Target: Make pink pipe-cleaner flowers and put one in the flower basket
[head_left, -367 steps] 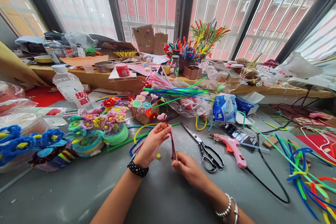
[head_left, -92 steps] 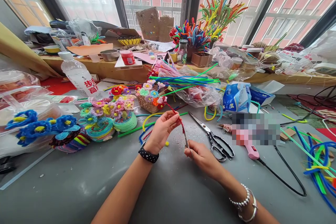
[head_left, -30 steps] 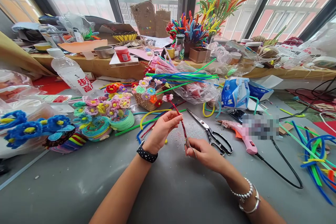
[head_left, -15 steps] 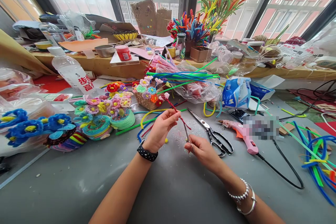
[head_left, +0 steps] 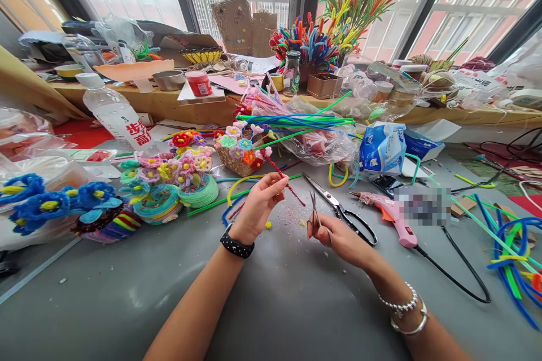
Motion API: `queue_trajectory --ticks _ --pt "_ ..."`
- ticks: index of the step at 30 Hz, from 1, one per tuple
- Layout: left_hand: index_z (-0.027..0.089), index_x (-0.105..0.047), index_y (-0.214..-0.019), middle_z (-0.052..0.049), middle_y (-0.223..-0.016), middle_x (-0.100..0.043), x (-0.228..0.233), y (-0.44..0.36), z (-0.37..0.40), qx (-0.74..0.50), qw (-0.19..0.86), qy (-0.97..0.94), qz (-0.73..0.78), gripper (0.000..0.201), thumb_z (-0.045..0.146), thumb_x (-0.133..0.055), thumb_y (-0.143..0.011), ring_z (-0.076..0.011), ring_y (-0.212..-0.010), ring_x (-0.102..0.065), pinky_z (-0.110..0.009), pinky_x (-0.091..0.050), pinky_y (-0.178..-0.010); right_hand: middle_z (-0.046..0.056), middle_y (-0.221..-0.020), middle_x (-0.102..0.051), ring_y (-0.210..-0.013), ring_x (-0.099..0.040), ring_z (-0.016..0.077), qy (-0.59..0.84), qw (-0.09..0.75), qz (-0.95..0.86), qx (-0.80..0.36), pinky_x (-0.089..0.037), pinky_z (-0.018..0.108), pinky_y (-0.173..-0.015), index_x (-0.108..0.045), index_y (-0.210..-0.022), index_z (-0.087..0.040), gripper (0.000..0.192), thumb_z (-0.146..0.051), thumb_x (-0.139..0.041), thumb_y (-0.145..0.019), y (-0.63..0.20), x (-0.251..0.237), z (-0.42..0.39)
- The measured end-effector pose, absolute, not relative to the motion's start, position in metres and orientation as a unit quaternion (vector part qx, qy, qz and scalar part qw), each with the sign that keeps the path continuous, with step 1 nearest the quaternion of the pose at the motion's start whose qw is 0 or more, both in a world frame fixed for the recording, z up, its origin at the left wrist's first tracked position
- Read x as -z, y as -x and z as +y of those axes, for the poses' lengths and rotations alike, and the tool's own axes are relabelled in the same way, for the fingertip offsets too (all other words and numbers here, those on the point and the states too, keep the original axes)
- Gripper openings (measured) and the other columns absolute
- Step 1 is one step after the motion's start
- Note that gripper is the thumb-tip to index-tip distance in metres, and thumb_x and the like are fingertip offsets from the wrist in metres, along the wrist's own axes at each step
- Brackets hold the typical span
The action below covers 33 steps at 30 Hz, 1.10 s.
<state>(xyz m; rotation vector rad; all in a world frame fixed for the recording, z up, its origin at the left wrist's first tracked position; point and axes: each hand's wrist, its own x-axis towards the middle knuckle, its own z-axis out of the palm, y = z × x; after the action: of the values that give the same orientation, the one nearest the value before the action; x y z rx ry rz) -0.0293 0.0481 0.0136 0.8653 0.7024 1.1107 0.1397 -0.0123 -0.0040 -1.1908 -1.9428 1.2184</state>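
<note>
While the left hand (head_left: 258, 206) pinches a red pipe cleaner (head_left: 284, 179) (flower-tipped), the right hand (head_left: 339, 237) grasps small scissors (head_left: 314, 210). Both grips clenched above the desk (head_left: 127, 293).

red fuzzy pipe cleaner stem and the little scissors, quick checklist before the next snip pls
1. Left hand pinches the red fuzzy pipe cleaner stem with the small pink flower at its top: ok.
2. Right hand holds the small metal scissors, points up: ok.
3. Blades set on the stem: not ok, they are apart from it, to its right.
4. Blades open: cannot tell, too small.
5. Stem's lower end free, not touching the grey table: ok.
6. Large black-handled scissors lie just behind the right hand, close to it: not ok.
</note>
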Motion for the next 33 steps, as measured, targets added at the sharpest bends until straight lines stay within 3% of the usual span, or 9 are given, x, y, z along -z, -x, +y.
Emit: queue_trajectory --ticks 11,33 --pt "0.016 -0.057 -0.068 0.005 -0.061 -0.044 -0.017 0.025 0.043 -0.421 0.706 -0.462 0.333 0.012 0.026 -0.064 -0.065 -0.0043 -0.050 -0.032 -0.019 -0.027 -0.051 -0.002 -0.061 -0.043 -0.056 -0.036 0.0107 0.442 0.231 -0.734 -0.461 -0.030 0.023 -0.051 -0.046 -0.066 -0.016 0.064 -0.076 -0.025 -0.064 -0.131 0.006 -0.015" --pt "0.017 -0.052 -0.064 0.004 -0.069 -0.046 -0.013 0.025 0.045 -0.424 0.699 -0.457 0.351 0.016 0.027 -0.065 -0.064 -0.0072 -0.063 -0.040 -0.020 -0.030 -0.062 -0.004 -0.053 -0.034 -0.051 -0.029 0.0096 0.492 0.268 -0.705 -0.435 -0.022 0.023 -0.047 -0.035 -0.057 -0.019 0.053 -0.070 -0.032 -0.069 -0.122 0.010 -0.015"
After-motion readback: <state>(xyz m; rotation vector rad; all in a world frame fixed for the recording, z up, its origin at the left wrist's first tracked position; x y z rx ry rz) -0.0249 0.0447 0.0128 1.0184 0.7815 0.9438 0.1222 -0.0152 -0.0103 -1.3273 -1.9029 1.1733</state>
